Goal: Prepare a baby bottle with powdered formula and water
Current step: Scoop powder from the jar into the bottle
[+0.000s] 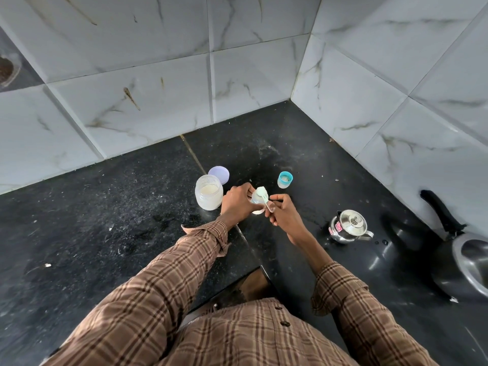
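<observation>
My left hand [237,204] is wrapped around a small clear baby bottle [256,200] standing on the black counter. My right hand [284,215] pinches the handle of a pale green scoop [263,194], whose bowl is tipped over the bottle's mouth. Just left of my left hand stands an open plastic jar [208,192] with cream-coloured powder inside. Its lilac lid [219,174] lies flat behind it. The bottle's teal-ringed cap [285,180] stands apart to the back right.
A small steel kettle with lid [350,227] sits right of my right hand. A dark pan with a black handle [464,262] lies at the far right. Tiled walls close the corner behind. The counter edge [253,273] is near my body.
</observation>
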